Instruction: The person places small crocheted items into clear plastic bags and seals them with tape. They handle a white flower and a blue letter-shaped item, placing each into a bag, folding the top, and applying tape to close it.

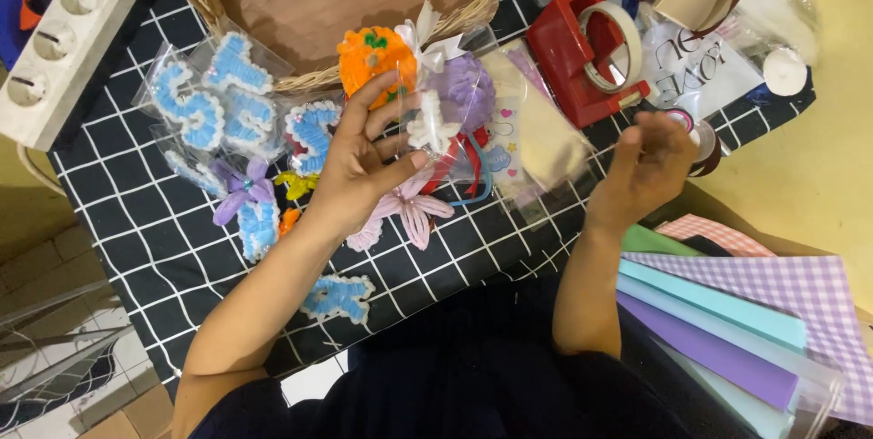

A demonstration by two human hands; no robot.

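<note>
Left hand (359, 161) pinching clear packet (446, 121) mid-frame; right hand (650, 161) released, blurred; could slip, knocking orange ornament (375, 55).

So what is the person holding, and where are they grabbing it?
The left hand pinches a clear plastic bag of fuzzy craft pieces at its lower left edge, thumb in front. The right hand is blurred near a tape roll; whether it holds anything cannot be told.

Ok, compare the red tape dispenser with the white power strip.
The tape dispenser is red, chunky and carries a roll of tape; the power strip is white, long and flat with a row of round sockets. The dispenser lies nearer the right hand, the strip at the far left edge. Both are hard plastic.
</note>
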